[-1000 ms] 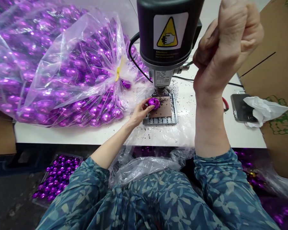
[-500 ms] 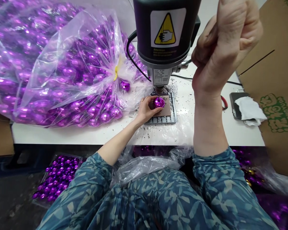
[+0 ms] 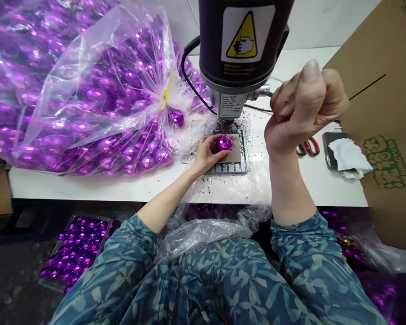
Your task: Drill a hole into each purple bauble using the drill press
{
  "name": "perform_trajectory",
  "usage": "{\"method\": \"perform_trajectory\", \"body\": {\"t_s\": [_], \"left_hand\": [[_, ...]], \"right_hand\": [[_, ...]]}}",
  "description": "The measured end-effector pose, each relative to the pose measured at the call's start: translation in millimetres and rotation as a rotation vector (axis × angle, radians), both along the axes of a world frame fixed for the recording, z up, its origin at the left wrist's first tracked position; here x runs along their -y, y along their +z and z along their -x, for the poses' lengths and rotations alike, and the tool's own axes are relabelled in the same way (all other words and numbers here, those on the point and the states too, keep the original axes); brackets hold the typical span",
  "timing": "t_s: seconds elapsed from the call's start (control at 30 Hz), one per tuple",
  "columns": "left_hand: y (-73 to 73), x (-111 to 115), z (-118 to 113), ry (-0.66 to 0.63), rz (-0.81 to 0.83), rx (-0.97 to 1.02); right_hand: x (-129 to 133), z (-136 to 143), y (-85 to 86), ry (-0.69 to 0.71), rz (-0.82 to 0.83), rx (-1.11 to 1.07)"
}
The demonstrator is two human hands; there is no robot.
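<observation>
My left hand (image 3: 208, 154) has its thumb and fingers closed around a shiny purple faceted ball (image 3: 225, 143). The ball rests on a brown board (image 3: 235, 155) that lies on the slotted metal base (image 3: 246, 167) of a small drill press (image 3: 245, 49). Directly above the ball is the chuck (image 3: 227, 125), its thin bit reaching down to the ball's top; how deep it goes I cannot tell. My right hand (image 3: 306, 106) is closed in a fist at the press's feed lever (image 3: 265, 92), whose grip is hidden inside the fingers.
A big clear bag of purple balls (image 3: 98, 99), tied with yellow, covers the table's left. Red-handled scissors (image 3: 309, 147) and a phone (image 3: 330, 151) with white tissue on it lie right. Cardboard box (image 3: 389, 113) stands beyond. Dark shavings surround the base; a tray of balls (image 3: 77, 248) sits below left.
My right hand has come down with the feed lever. My left hand still holds the ball in the same place. The view has shifted slightly, showing more of the scissors.
</observation>
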State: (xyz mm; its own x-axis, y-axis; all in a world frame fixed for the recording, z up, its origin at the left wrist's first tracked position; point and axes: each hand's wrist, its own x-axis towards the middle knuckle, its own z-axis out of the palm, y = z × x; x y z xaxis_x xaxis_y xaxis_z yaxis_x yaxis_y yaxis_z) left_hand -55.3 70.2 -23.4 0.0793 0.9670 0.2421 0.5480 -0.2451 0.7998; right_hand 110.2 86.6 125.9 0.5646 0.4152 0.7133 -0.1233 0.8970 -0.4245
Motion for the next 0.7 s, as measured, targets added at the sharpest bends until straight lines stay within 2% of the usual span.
{"method": "perform_trajectory", "body": {"t_s": [0.17, 0.33, 0.57, 0.63, 0.7], "left_hand": [[0.0, 0.6, -0.3, 0.002, 0.007, 0.013], [0.8, 1.2, -0.1, 0.000, 0.009, 0.003], [1.5, 2.2, -0.3, 0.004, -0.004, 0.006], [1.6, 2.0, -0.6, 0.011, -0.002, 0.006], [1.7, 0.9, -2.4, 0.015, 0.007, 0.009]], "right_hand": [[1.3, -2.8, -13.0, 0.019, -0.042, 0.018], [8.8, -11.7, -25.5, 0.049, 0.022, 0.117], [-5.9, -8.4, -53.4, -0.068, -0.082, 0.043], [-6.5, -6.2, -51.1, -0.063, -0.082, 0.035], [-5.9, -4.6, -36.8, -0.046, -0.069, 0.019]]}}
